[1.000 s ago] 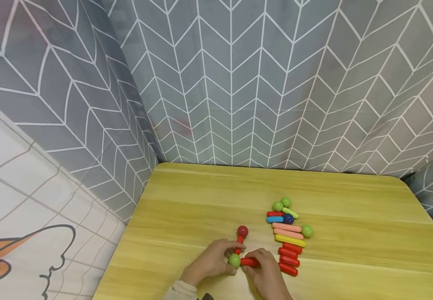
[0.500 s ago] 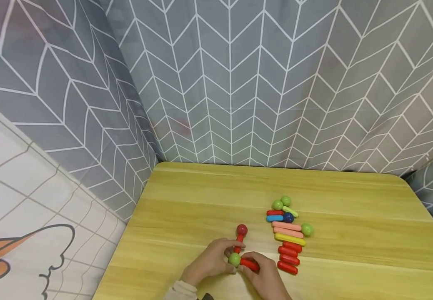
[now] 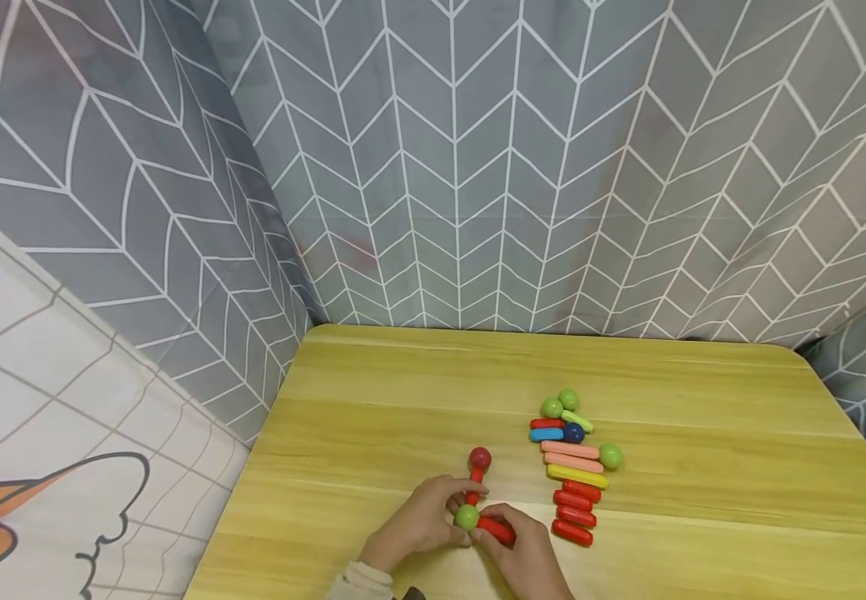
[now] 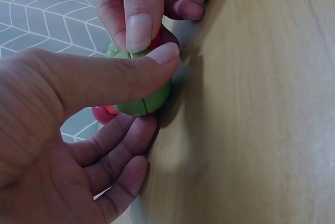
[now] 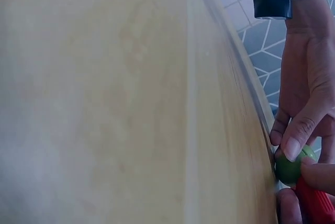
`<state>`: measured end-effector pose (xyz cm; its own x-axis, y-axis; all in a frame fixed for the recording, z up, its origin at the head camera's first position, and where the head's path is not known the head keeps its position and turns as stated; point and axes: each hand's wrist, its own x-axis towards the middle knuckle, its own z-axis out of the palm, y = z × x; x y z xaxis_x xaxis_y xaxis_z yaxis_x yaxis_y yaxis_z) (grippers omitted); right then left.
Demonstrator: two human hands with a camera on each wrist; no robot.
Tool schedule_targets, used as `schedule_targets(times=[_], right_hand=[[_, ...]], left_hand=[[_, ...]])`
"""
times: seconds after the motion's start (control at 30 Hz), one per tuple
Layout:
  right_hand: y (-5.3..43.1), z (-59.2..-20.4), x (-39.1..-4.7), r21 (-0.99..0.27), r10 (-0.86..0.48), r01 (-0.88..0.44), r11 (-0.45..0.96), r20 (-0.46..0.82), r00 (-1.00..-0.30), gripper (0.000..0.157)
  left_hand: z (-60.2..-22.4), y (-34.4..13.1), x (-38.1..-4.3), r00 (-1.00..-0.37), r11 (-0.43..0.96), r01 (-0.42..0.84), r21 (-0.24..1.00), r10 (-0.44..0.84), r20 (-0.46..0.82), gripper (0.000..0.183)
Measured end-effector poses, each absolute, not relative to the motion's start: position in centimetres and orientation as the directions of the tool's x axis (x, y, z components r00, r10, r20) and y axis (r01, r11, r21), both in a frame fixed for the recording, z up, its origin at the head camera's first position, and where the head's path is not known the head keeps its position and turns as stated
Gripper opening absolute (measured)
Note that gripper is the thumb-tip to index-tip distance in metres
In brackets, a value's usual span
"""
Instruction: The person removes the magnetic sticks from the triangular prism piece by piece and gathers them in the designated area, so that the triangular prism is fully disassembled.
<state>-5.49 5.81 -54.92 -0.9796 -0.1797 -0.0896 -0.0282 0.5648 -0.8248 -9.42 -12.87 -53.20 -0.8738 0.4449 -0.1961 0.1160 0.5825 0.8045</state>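
A green ball [image 3: 467,517] joins two red rods low in the head view. My left hand [image 3: 423,517] holds this ball between thumb and fingers; in the left wrist view the thumb lies across the green ball [image 4: 149,101]. One red rod [image 3: 475,479] runs away from me to a dark red ball [image 3: 481,458]. My right hand [image 3: 520,546] pinches the other red rod [image 3: 496,531], whose end meets the green ball on its right side. In the right wrist view that red rod [image 5: 314,203] shows beside the green ball [image 5: 289,170].
Right of the hands lie several loose red rods [image 3: 573,532], a yellow rod [image 3: 578,477], pink rods [image 3: 571,450], a blue rod [image 3: 547,435], a navy ball [image 3: 573,432] and green balls [image 3: 611,456]. The wooden table [image 3: 372,392] ends at a patterned curtain [image 3: 433,208].
The red rod in my right hand has swung so its right end points nearer to me. My left hand stays around the green ball. The whole view has shifted slightly.
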Motion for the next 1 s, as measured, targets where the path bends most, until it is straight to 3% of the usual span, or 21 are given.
schedule_targets(times=[0.37, 1.0], right_hand=[[5.13, -55.38, -5.36, -0.846, -0.037, 0.034, 0.531, -0.063, -0.997, 0.02], [5.44, -55.29, -5.49, -0.877, -0.057, 0.036, 0.479, -0.073, -0.996, 0.018]], left_hand=[[-53.1, -12.91, -9.43, -0.872, 0.582, 0.12, 0.804, 0.449, -0.196, 0.062], [-53.07, -12.99, -9.55, -0.866, 0.598, 0.126, 0.791, 0.455, -0.206, 0.062]])
